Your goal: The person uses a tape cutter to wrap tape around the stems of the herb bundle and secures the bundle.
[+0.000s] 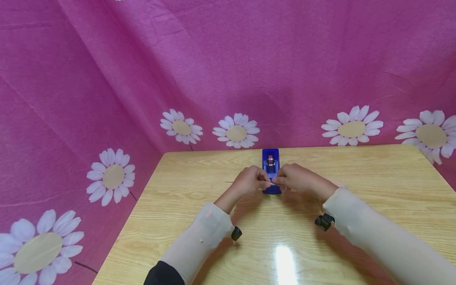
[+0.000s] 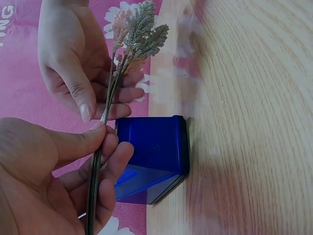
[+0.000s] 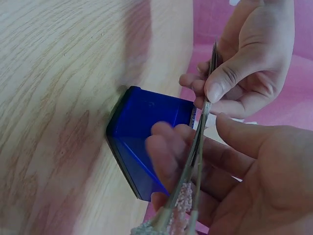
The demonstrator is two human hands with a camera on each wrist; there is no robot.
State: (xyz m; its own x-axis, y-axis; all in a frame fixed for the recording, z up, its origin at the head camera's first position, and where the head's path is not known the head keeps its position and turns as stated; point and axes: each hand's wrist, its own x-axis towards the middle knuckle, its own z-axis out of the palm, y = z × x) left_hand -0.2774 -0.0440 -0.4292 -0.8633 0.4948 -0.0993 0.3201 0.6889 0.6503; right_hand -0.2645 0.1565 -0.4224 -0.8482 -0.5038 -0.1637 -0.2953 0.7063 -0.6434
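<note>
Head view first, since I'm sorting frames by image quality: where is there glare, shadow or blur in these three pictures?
Head view: a bright glare patch on the table near the bottom edge, soft shadows under both forearms, edges bowed by the wide lens. Left wrist view: the flower sprig and blue box are fairly sharp; the wood behind smears. Right wrist view: the sprig's tips are blurred at the bottom edge.
</note>
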